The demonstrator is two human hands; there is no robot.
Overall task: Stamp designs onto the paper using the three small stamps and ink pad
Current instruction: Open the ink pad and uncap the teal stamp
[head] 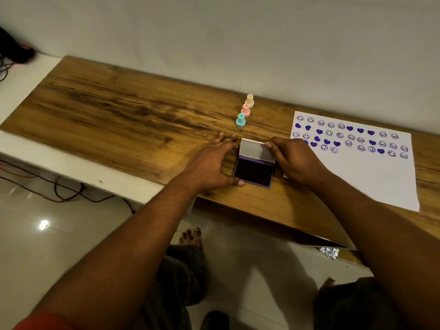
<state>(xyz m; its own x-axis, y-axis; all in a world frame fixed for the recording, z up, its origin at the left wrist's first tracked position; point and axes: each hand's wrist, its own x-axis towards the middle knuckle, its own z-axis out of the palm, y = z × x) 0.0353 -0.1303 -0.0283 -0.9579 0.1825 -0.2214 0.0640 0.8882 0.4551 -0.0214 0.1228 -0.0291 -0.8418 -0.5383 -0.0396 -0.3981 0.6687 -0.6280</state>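
Observation:
A purple ink pad (253, 171) lies on the wooden table with its lid (257, 150) raised at the far side. My left hand (212, 164) grips the pad's left edge, thumb at the near corner. My right hand (294, 160) holds the lid's right end with its thumb on the lid. Beyond the pad, three small stamps stand upright in a row: teal (240, 120), pink (245, 110) and cream (249, 101). To the right lies a white paper (371, 177) with several purple smiley and heart prints across its upper half.
The wooden table (123, 115) runs along a white wall, on a white ledge (21, 96). Dark cables (7, 65) lie at the far left and on the tiled floor. My legs and a bare foot (190, 238) show below the table edge.

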